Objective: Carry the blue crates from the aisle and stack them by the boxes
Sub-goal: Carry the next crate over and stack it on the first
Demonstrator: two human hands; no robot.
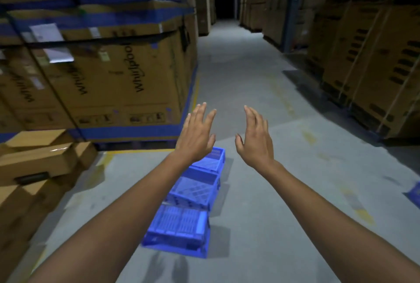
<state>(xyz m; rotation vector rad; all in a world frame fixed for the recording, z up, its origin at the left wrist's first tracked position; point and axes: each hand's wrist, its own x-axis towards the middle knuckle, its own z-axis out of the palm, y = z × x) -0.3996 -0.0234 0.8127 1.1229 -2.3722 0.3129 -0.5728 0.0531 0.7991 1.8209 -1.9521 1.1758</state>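
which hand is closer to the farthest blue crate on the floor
Left. The left hand hovers open over the left edge of the farthest blue crate in view; the right hand, also open, is off to its right.

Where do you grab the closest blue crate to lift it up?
Probably by its left and right edges, one hand on each, reaching down from above. The closest crate lies flat with both those sides free; its far side is crowded by the next crate. The left hand and right hand are open.
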